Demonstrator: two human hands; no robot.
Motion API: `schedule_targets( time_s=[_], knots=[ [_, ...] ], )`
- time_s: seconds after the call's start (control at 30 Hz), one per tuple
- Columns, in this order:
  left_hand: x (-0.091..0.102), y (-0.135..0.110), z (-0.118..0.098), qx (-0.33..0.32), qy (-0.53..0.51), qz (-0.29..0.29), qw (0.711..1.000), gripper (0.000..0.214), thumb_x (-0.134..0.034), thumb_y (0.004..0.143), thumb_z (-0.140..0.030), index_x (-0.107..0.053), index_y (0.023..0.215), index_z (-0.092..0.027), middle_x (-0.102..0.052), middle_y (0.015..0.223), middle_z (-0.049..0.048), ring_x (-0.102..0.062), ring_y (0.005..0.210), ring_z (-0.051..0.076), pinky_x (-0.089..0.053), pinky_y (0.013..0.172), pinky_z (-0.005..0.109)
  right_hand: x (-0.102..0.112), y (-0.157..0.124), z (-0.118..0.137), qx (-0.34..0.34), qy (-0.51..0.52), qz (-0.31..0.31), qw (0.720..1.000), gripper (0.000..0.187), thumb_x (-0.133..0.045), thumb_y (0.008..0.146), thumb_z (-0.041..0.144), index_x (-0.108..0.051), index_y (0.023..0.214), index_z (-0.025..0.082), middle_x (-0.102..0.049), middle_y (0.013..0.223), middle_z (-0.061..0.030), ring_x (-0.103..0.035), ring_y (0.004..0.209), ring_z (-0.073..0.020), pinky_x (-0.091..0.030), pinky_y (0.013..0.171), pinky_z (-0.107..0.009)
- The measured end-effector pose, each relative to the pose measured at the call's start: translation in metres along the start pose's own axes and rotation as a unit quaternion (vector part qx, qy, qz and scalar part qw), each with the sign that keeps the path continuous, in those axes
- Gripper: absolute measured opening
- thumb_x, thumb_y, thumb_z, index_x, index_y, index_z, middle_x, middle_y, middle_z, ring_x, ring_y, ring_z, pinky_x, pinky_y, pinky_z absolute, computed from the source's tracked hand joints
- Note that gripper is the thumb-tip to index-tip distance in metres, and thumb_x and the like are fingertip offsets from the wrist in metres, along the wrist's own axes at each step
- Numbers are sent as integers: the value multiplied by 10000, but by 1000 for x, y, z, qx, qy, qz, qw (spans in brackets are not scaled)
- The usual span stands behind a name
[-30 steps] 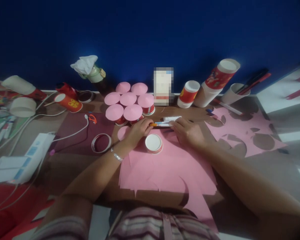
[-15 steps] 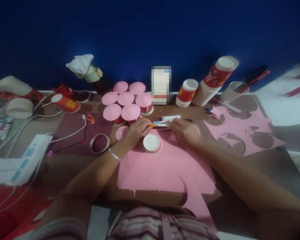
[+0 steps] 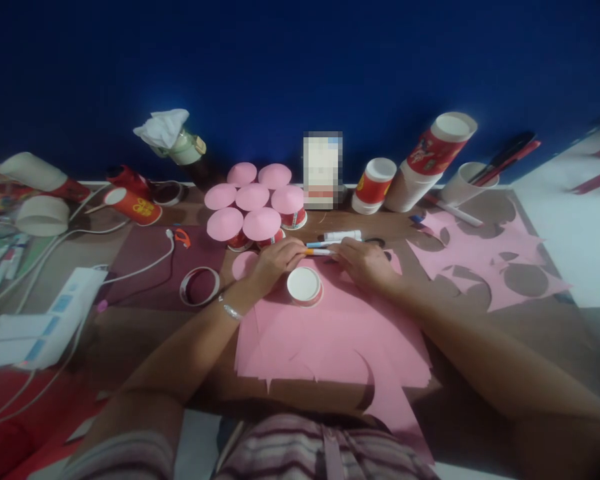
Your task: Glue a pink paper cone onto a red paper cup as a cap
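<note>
My left hand [image 3: 283,258] pinches the orange end of a slim orange-and-white marker [image 3: 319,252]. On its other end the fingers of my right hand [image 3: 364,261] are closed, so the marker lies level between both hands. Just behind it is a blue-and-white pen [image 3: 325,244], and beyond that a thick white tube-shaped pen [image 3: 343,235]. Below the hands an upturned paper cup [image 3: 304,285] with a white base stands on a stack of pink paper [image 3: 325,347]. A small pink paper disc [image 3: 244,265] shows beside my left hand.
Several red cups topped with pink cones [image 3: 251,197] stand behind my left hand. Pink paper offcuts [image 3: 480,260] lie right, near a pen holder [image 3: 467,190] and stacked cups [image 3: 433,153]. A tape roll [image 3: 199,287], orange scissors [image 3: 182,237] and a power strip [image 3: 63,320] are left.
The orange-and-white marker shows slightly more between my hands, and its white part is more visible. Both hands have barely shifted; the cup and paper stay in place.
</note>
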State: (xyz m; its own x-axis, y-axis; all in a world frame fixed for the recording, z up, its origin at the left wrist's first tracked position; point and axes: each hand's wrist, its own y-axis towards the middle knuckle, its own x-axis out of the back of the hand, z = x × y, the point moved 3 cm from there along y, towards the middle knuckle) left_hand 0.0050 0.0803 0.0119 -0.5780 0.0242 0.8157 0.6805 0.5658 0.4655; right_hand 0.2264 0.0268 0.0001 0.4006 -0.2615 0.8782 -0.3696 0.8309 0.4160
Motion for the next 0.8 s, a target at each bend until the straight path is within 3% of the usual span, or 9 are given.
schedule_targets(
  time_s=[0.13, 0.23, 0.33, 0.53, 0.67, 0.8],
  knots=[
    [-2, 3, 1, 52, -51, -24, 997, 104, -628, 1012, -190, -706, 1078, -171, -787, 1073, 70, -750, 1005, 174, -634, 913, 316, -3, 0, -1, -6, -13, -4, 1000, 340, -423, 1102, 267, -748, 1124, 167, -681, 850, -54, -574, 692, -149, -333, 593, -293],
    [-4, 1, 3, 63, -88, -33, 994, 233, -679, 982, -192, -688, 1213, -165, -781, 1181, 92, -750, 1096, 192, -632, 971, 341, -4, -1, 0, 9, -21, -3, 1000, 335, -426, 1103, 273, -743, 1134, 169, -672, 846, -54, -560, 692, -147, -311, 578, -301],
    [-4, 0, 6, 63, -100, -38, 992, 237, -683, 994, -239, -700, 1221, -175, -784, 1178, 92, -753, 1086, 191, -636, 971, 352, -2, -2, -2, -1, -20, -22, 1000, 313, -446, 1099, 277, -742, 1134, 180, -676, 855, -54, -564, 701, -144, -324, 589, -293],
    [-2, 0, 6, 43, -90, -42, 994, 132, -667, 1016, -270, -760, 1069, -193, -802, 1038, 64, -755, 940, 158, -638, 868, 315, 3, -2, 0, 12, -20, 2, 1000, 302, -441, 1092, 266, -725, 1141, 177, -674, 862, -51, -554, 711, -151, -332, 600, -304],
    [-4, 0, 0, 2, -64, -26, 998, 142, -647, 1028, -260, -753, 1075, -179, -797, 1020, 67, -752, 945, 160, -634, 852, 309, 7, -1, 0, 29, -18, 9, 999, 279, -493, 1082, 288, -738, 1004, 179, -680, 854, -54, -554, 741, -165, -368, 655, -312],
    [-4, 0, -3, -16, -43, -13, 999, 146, -623, 1035, -227, -740, 1094, -163, -792, 1070, 87, -750, 1004, 177, -641, 901, 340, 8, -1, -3, 39, -34, 8, 999, 256, -529, 1065, 291, -747, 984, 183, -681, 903, -78, -557, 827, -205, -409, 746, -337]
  ],
)
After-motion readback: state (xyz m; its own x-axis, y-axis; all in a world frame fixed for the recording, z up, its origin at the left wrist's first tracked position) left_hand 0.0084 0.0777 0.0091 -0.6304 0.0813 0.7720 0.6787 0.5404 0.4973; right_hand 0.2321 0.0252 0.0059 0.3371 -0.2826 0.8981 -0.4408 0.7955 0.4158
